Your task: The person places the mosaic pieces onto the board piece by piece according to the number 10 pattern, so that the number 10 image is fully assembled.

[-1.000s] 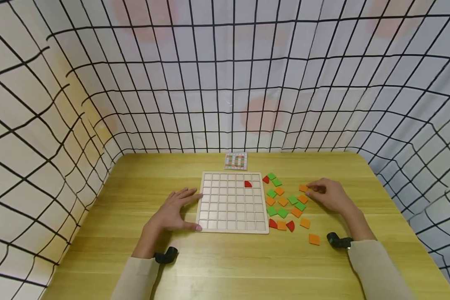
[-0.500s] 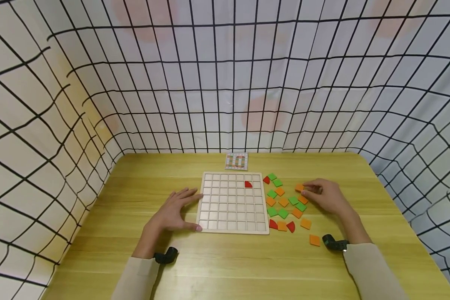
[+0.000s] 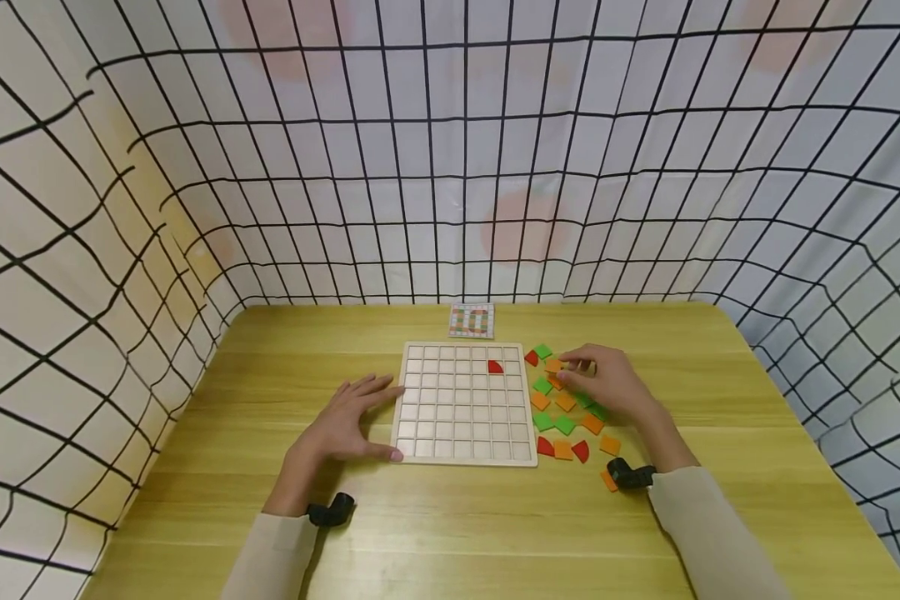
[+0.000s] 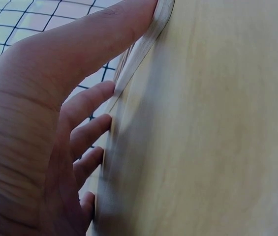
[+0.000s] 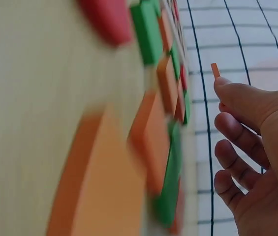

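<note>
My right hand (image 3: 607, 382) pinches an orange square tile (image 3: 554, 365) between thumb and fingertips, above the scattered tiles right of the board. In the right wrist view, a thin end of this orange tile (image 5: 215, 70) sticks out past the thumb, lifted off the table. A pale wooden grid board (image 3: 457, 400) lies flat, and one red quarter-round tile (image 3: 495, 367) sits in its upper right part. At the board's left side rests my left hand (image 3: 342, 423), fingers spread; thumb and index finger (image 4: 92, 101) touch the edge.
Green tiles (image 3: 565, 426), orange tiles (image 3: 610, 445) and red quarter-round tiles (image 3: 581, 452) lie loose right of the board. Behind the board is a small pattern card (image 3: 472, 320). A black grid net over pale cloth (image 3: 450, 167) borders the table's back and sides.
My right hand has carried the orange tile from the right side of the loose pieces leftward, nearer the board. The left hand stays at the board's edge.
</note>
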{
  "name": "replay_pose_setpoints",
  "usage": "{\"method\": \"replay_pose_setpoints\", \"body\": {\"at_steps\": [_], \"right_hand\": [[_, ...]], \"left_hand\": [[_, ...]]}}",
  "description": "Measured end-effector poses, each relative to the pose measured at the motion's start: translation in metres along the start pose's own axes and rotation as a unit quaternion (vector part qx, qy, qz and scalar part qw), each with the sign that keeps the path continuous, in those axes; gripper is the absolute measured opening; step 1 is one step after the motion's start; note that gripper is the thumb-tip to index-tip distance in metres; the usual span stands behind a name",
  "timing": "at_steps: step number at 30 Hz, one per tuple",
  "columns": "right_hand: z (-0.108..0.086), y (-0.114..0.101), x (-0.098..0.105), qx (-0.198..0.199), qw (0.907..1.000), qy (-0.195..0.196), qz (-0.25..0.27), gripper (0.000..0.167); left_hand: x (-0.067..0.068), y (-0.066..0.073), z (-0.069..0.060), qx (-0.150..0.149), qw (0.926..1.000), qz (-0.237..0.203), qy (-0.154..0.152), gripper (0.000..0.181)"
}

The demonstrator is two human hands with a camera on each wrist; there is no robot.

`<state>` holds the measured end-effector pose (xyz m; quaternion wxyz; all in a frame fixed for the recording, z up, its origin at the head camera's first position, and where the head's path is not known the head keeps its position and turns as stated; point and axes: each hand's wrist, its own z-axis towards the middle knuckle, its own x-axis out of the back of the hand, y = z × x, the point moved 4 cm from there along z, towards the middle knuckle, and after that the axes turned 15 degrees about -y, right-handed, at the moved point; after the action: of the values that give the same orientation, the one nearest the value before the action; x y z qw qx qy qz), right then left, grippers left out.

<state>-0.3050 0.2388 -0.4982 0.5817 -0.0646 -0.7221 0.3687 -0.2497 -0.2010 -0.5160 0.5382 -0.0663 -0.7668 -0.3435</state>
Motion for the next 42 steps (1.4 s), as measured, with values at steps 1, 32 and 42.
{"method": "replay_pose_setpoints", "body": {"at_steps": [1,32,42], "right_hand": [[0.004,-0.006,-0.001,0.006,1.0000,-0.003,0.004,0.034],[0.083,-0.073,-0.061,0.001,0.9966,-0.079,0.023,0.031],[0.087,-0.073,-0.064,-0.007,0.9969,-0.076,0.018,0.031]], "left_hand": [[0.000,-0.001,0.000,0.000,1.0000,0.001,0.002,0.105],[0.000,0.000,0.000,0.001,0.9999,-0.009,0.007,0.104],[0.000,0.001,-0.002,0.004,0.9999,-0.010,0.006,0.103]]}}
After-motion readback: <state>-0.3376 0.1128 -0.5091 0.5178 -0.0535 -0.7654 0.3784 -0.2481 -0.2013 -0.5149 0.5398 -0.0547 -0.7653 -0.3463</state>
